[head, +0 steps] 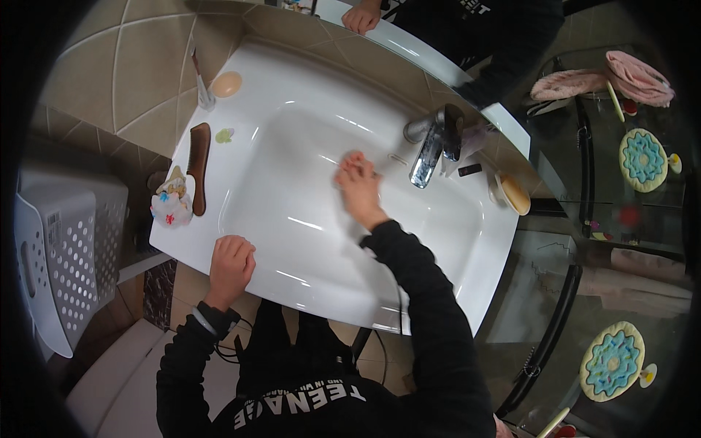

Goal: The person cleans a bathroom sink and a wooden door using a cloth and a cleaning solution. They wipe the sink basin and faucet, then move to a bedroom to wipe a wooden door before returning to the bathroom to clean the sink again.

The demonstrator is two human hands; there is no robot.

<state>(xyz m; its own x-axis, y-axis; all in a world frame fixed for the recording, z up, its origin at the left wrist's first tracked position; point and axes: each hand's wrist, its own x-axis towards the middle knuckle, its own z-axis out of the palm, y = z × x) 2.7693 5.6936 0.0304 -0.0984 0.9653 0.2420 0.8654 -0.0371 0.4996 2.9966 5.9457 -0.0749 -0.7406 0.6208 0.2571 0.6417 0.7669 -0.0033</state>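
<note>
My left hand (232, 267) rests on the front left rim of a white washbasin (306, 230), its fingers together and bent, with nothing seen in it. Inside the bowl, my right hand (360, 189) reaches down towards the back, fingertips bunched low against the basin. What lies under those fingers is hidden. A chrome faucet (430, 153) stands to the right of this hand, its spout over the bowl. Between the hand and the faucet, a small overflow slot (397, 160) shows in the basin wall.
Along the left rim lie a wooden comb (199, 169), a small figurine (172, 202), an oval peach-coloured item (227, 84) and a toothbrush (204, 90). A soap dish (513, 193) sits at the right corner. A mirror (438, 60) borders the back. A perforated grey basket (71, 257) stands left.
</note>
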